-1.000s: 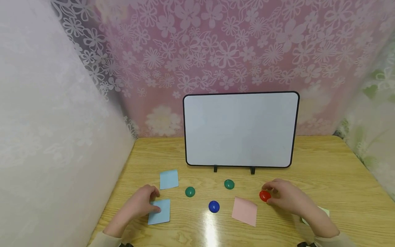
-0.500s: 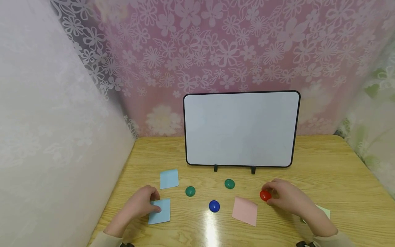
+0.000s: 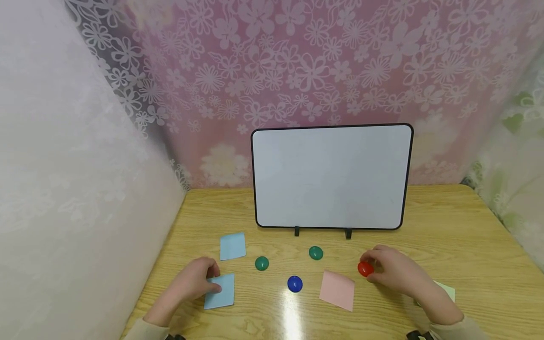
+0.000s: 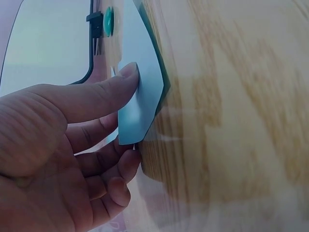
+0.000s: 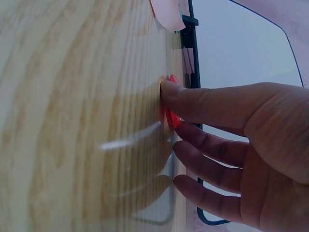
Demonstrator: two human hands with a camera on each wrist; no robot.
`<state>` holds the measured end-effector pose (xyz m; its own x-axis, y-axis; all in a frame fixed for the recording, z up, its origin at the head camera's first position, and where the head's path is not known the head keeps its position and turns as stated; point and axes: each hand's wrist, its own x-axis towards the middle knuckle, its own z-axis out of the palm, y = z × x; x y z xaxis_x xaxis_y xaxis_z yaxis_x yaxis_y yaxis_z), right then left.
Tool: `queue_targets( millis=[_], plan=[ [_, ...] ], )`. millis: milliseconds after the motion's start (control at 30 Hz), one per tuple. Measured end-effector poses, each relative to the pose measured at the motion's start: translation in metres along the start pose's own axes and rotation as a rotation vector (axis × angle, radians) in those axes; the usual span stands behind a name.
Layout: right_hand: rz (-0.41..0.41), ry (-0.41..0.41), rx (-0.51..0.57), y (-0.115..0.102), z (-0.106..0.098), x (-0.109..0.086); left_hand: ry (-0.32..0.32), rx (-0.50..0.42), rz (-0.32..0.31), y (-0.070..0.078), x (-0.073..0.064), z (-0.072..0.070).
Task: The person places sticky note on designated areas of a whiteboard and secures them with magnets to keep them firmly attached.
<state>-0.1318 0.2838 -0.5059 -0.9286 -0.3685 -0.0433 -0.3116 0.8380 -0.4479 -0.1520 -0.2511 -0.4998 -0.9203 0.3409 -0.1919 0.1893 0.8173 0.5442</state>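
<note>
My left hand (image 3: 197, 278) is at the nearer light blue sticky note (image 3: 224, 295) on the left of the table. In the left wrist view its thumb lies on the face of the note (image 4: 140, 111), with fingers curled behind the edge. My right hand (image 3: 393, 269) pinches a round red magnet (image 3: 365, 269) between thumb and fingers, low at the tabletop. The right wrist view shows the thumb over the near side of the magnet (image 5: 174, 118), the other fingers slightly bent beside it.
A whiteboard (image 3: 333, 177) stands at the back on black feet. Before it lie two green magnets (image 3: 316, 253), a blue magnet (image 3: 295, 284), a pink sticky note (image 3: 337, 290) and another blue note (image 3: 233, 246). A pale green note (image 3: 446, 290) is partly hidden under the right forearm.
</note>
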Motion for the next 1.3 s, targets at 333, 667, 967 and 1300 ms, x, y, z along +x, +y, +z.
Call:
queue_targets(
  millis=[333, 667, 967, 1300],
  plan=[
    [0.036, -0.016, -0.007, -0.0017, -0.0012, 0.0008, -0.006, 0.004, -0.015, 0.0004, -0.0002, 0.0010],
    [0.059, -0.052, 0.006, -0.0034, -0.0039, 0.0024, 0.000, 0.001, -0.025, 0.0032, -0.0003, 0.0006],
    [0.059, -0.058, 0.005, -0.0019, -0.0044, 0.0037, -0.010, -0.018, 0.004, 0.0038, 0.0000, -0.0002],
    [0.057, -0.055, 0.013, -0.0003, -0.0038, 0.0039, -0.009, -0.050, -0.018, -0.0003, 0.0003, 0.0015]
  ],
)
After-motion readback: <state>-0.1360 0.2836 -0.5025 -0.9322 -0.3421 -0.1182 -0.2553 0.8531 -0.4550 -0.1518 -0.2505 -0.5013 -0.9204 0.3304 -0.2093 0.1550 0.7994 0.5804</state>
